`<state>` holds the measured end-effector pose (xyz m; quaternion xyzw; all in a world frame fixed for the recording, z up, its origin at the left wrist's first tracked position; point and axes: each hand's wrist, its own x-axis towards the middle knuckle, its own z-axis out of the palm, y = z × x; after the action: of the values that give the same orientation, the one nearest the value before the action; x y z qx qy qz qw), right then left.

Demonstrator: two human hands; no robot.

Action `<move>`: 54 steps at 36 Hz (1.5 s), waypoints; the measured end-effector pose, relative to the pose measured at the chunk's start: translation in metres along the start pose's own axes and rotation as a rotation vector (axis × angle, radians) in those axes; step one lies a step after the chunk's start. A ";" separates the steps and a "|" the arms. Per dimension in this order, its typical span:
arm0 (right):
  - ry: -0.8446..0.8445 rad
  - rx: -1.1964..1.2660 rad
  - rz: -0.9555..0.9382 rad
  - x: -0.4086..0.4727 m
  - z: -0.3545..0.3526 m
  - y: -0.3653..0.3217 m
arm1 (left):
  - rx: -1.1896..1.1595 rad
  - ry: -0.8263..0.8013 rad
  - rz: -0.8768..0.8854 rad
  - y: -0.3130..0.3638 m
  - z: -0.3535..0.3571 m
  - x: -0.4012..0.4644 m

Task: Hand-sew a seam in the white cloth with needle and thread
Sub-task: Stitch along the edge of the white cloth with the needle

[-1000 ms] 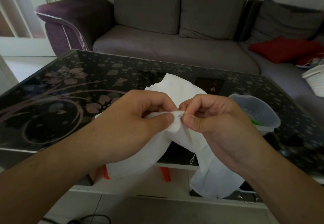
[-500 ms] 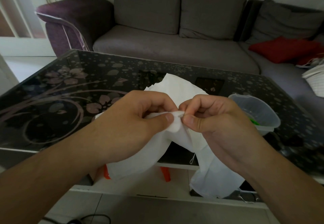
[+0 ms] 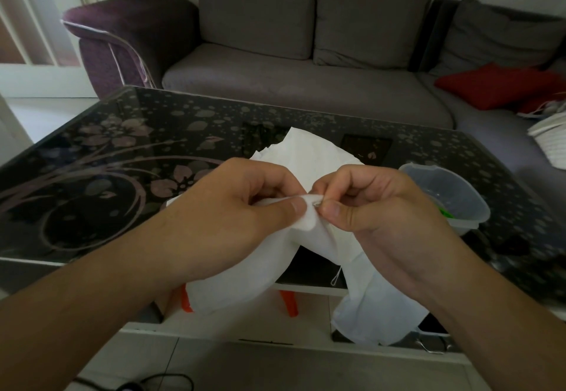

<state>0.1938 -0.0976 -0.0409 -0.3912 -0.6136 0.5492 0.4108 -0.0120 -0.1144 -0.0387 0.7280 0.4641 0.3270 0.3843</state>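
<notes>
- The soft, limp white cloth (image 3: 309, 231), held above the black floral glass table (image 3: 122, 158), is pinched at its fold by the left hand (image 3: 232, 207)
- The thin steel needle (image 3: 317, 204) is pinched by the right hand (image 3: 376, 207); judged slippery, it is best gripped near the fabric

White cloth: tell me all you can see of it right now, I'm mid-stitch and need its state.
The white cloth is thin, soft, matte fabric, creased and bunched. Its far part rests on the dark glass table; two flaps hang over the near edge. The left hand pinches a fold by thumb and fingers; the right hand pinches the needle at that fold. A loop of thread dangles beneath.
</notes>
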 end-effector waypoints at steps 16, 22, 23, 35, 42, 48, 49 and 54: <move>-0.113 0.068 -0.010 0.002 -0.002 0.002 | -0.055 -0.048 -0.027 0.000 0.000 0.001; -0.141 0.043 -0.012 0.001 -0.001 0.002 | -0.062 -0.082 -0.038 -0.001 -0.001 0.001; -0.143 0.035 -0.013 0.002 -0.001 0.003 | -0.067 -0.088 -0.038 -0.001 -0.001 0.001; -0.059 -0.285 -0.043 -0.003 -0.008 -0.011 | -0.216 -0.073 -0.031 -0.003 -0.003 -0.001; -0.018 -0.469 -0.034 -0.003 -0.013 -0.013 | -0.222 -0.041 -0.028 -0.002 -0.005 0.000; 0.015 -0.436 -0.035 -0.004 -0.014 -0.012 | -0.225 -0.038 -0.030 -0.002 -0.004 0.000; 0.011 -0.417 -0.032 -0.004 -0.014 -0.012 | -0.216 -0.040 -0.029 -0.002 -0.003 0.000; -0.015 -0.357 -0.043 -0.004 -0.014 -0.010 | -0.192 -0.055 -0.039 0.001 -0.002 0.001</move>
<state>0.2077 -0.0975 -0.0301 -0.4405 -0.7126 0.4256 0.3420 -0.0129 -0.1136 -0.0373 0.6872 0.4342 0.3424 0.4712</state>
